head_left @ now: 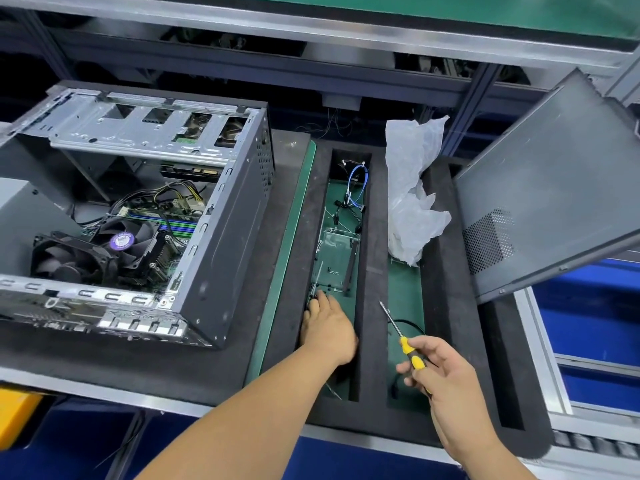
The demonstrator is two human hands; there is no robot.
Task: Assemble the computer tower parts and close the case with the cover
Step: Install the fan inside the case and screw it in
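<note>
The open grey steel computer tower [138, 216] lies far left; the right hand [446, 379] grips a yellow-handled screwdriver [407, 344], while the left hand [329, 327] reaches into the foam tray [372, 271], fingers hidden.

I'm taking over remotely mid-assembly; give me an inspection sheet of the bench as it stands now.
Surface: black foam tray with slots over green mat.
Job's things: open computer case on the left; side cover leaning tilted on the right; drive bracket in the slot.
Clutter: crumpled plastic bag.
Grips: left hand reaching into the slot; right hand holding yellow screwdriver.
Cables: blue cable in the slot.
Surroundings: blue bins to the right.
</note>
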